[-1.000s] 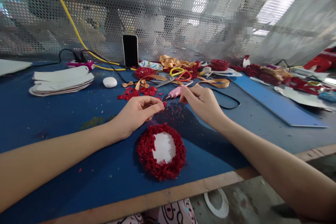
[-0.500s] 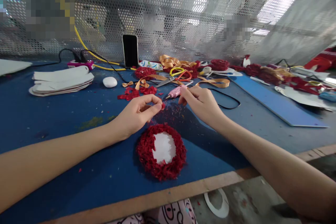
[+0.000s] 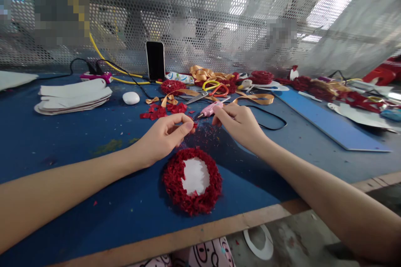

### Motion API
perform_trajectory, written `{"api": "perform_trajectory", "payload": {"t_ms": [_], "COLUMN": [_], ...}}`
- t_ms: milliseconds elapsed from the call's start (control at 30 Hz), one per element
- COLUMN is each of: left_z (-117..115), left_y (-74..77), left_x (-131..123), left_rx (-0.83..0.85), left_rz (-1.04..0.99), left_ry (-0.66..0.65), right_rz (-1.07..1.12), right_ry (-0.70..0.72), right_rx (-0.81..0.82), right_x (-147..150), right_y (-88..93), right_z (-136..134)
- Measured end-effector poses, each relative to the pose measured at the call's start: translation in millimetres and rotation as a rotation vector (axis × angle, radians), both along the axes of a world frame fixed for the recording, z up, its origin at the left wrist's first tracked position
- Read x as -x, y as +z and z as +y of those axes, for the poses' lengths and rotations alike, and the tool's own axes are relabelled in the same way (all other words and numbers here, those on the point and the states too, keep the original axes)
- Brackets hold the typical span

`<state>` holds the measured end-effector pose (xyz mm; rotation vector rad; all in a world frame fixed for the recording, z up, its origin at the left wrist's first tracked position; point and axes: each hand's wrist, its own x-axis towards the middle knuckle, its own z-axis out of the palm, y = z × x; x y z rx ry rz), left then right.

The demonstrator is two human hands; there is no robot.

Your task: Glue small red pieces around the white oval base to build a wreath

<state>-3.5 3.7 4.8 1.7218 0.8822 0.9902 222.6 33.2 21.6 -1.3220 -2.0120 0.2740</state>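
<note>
Head view: glue gun (image 3: 209, 109), seemingly in right hand (image 3: 239, 123), points left.

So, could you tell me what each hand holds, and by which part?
The left hand pinches a red scrap, too small to tell where; the right hand grips the pink tool at its rear end.

The blue table (image 3: 62, 142) is carrying a red wreath (image 3: 175, 187) near its front edge. A pink glue gun (image 3: 207, 110), scissors (image 3: 200, 96) and ribbons (image 3: 257, 99) are lying farther back, white sheets (image 3: 73, 96) far left, a blue board (image 3: 328, 123) right.
</note>
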Motion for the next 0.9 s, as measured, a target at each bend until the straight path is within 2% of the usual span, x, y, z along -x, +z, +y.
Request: {"api": "perform_trajectory", "payload": {"t_ms": [100,267,333,500,900], "left_z": [1,3,4,4,6], "left_y": [0.0,-1.4,-1.6,-1.7,-3.6], "left_x": [0,-1,-1,-1,-3], "left_rx": [-0.011,0.003,0.009,0.033,0.108], "left_rz": [0.021,0.022,0.031,0.039,-0.032], "left_ry": [-0.006,0.003,-0.007,0.003,0.071], "right_rz": [0.044,0.158,0.155,0.181,0.171], "right_ry": [0.063,0.391,0.461,0.459,0.422], "right_rx": [-0.022,-0.028,-0.072,-0.154,-0.118], "right_x": [0,5,8,11,12], "right_y": [0.7,2.5,1.3,-3.2,-2.7], "right_z": [-1,-9,-12,-12,-13]}}
